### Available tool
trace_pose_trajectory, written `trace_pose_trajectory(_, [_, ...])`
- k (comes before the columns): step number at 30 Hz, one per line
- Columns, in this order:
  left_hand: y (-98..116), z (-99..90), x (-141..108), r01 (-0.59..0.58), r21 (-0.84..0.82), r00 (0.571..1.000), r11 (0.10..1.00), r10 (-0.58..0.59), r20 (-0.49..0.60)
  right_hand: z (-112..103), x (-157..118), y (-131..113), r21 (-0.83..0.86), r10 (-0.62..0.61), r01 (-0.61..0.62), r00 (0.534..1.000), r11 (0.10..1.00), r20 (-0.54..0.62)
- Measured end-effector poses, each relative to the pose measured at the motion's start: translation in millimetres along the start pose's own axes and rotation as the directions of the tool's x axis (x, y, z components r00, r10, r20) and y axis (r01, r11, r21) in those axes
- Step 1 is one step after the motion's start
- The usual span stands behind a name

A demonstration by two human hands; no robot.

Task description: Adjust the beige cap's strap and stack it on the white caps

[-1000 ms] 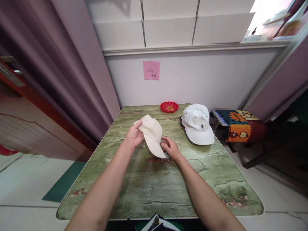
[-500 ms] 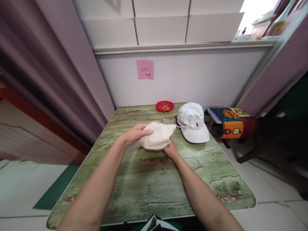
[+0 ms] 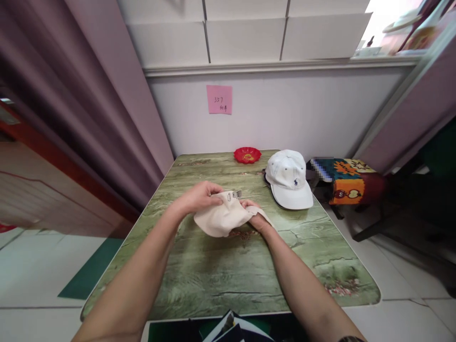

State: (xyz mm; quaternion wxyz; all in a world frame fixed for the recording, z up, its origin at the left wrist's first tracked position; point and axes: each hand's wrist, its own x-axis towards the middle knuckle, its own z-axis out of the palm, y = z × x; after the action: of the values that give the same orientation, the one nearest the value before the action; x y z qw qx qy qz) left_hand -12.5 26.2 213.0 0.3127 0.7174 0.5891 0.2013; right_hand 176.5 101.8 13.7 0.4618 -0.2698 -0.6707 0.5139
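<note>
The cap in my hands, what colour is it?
Cream, a plain beige cap; head view, held by the left hand and right hand.

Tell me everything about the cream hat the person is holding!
The cream cap looks like soft cotton cloth, bunched up and turned so its back faces up. You can see its adjusting strap with a small metal buckle at the top. The left hand holds it from above on one side, the right hand from the other side, partly under the cloth. It sits low over the middle of the green table; whether it touches the table is unclear.
</note>
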Motion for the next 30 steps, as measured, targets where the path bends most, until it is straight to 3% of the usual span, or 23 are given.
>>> trace_pose_trajectory(2, [3.7, 0.0, -1.9, -0.007, 0.219, 0.981, 0.976, 0.049, -0.187, 1.8, -1.7, -1.7, -0.059, -0.017, 0.014, 0.999, 0.998, -0.042])
trace_pose_trajectory(4, [2.7, 4.1, -2.4, -0.004, 0.354, 0.940, 0.935, 0.124, -0.318, 1.7, -2.3, -2.7, -0.187, -0.105, 0.061, 0.967, 0.980, -0.232])
trace_pose_trajectory(6, [-7.0, 12.4, -1.8, -0.031, 0.377, 0.903, 0.926, 0.188, -0.387, -0.8, -2.2, -2.7, -0.338, -0.239, 0.098, 0.882, 0.936, -0.405])
trace_pose_trajectory(8, [-25.3, 23.3, -1.3, -0.074, 0.299, 0.887, 0.951, 0.200, -0.416, -5.0, -2.0, -1.9, -0.437, -0.329, 0.122, 0.836, 0.891, -0.439])
trace_pose_trajectory(14, [-78.2, 40.5, -13.5, 0.014, -0.036, 0.905, 0.999, -0.028, -0.425, -11.5, -5.9, -6.5, -0.652, -0.361, 0.111, 0.895, 0.750, -0.263])
trace_pose_trajectory(17, [-82.2, 36.0, -23.3, 0.021, -0.114, 0.898, 0.993, -0.069, -0.435, -7.7, -9.6, -13.8, -0.652, -0.406, 0.256, 0.910, 0.714, -0.087])
trace_pose_trajectory(20, [-79.3, 31.3, -29.1, 0.040, -0.197, 0.910, 0.980, -0.117, -0.398, -3.1, -12.1, -18.2, -0.549, -0.358, 0.379, 0.922, 0.745, 0.151])
trace_pose_trajectory(23, [-77.4, 28.7, -31.0, 0.079, -0.160, 0.935, 0.984, -0.129, -0.332, -0.4, -12.2, -17.3, -0.503, -0.249, 0.385, 0.915, 0.774, 0.317])
trace_pose_trajectory(26, [-78.6, 26.8, -30.1, 0.105, -0.014, 0.942, 0.994, -0.105, -0.318, 0.1, -10.5, -12.9, -0.517, -0.200, 0.433, 0.872, 0.738, 0.446])
trace_pose_trajectory(28, [-81.4, 26.4, -28.4, 0.137, 0.071, 0.936, 0.988, -0.106, -0.334, -0.1, -9.9, -9.2, -0.501, -0.186, 0.445, 0.855, 0.742, 0.484])
trace_pose_trajectory(30, [-85.6, 27.5, -26.5, 0.171, 0.105, 0.933, 0.980, -0.127, -0.338, 0.1, -10.3, -5.6, -0.509, -0.140, 0.373, 0.888, 0.776, 0.438])
